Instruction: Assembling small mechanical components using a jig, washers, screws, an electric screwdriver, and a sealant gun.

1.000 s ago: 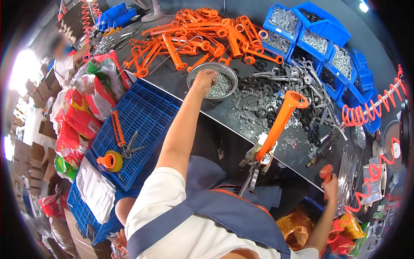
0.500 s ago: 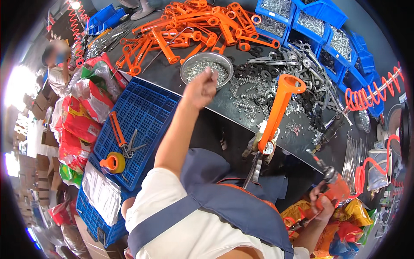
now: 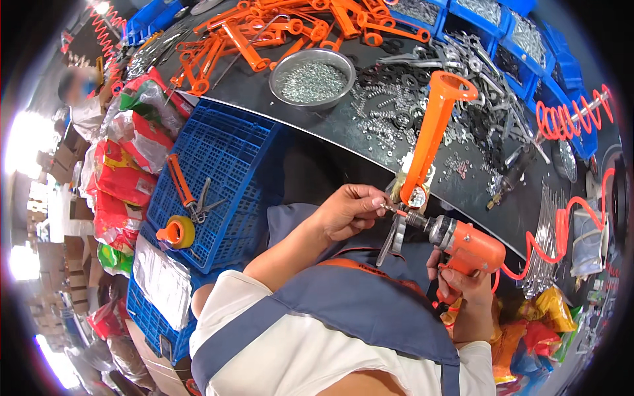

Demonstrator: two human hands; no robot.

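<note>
My left hand (image 3: 353, 211) is closed in a pinch on a small shiny metal piece, which looks like a screw, at the tip of the driver bit. In my right hand (image 3: 465, 280) is the grip of an orange power screwdriver (image 3: 472, 245), its bit pointing left toward my left fingertips. Just above the bit, an orange tubular handle (image 3: 427, 142) with a ring-shaped end stands tilted at the bench edge. A curved metal lever (image 3: 394, 236) hangs below its lower end. The steel bowl (image 3: 276, 78) of small metal screws (image 3: 312, 82) sits beyond my left hand.
Orange handles (image 3: 264, 39) lie heaped at the back. Springs, washers and metal levers (image 3: 485, 86) cover the bench's right side, below blue bins (image 3: 528, 86). At left stands a blue crate (image 3: 221, 158) holding a yellow tape roll (image 3: 177, 232). A red coiled hose (image 3: 561, 224) hangs at right.
My left hand has come back from the bowl to the bench edge with a small metal piece. My right hand has brought the screwdriver up and left, so the bit meets the left fingertips.
</note>
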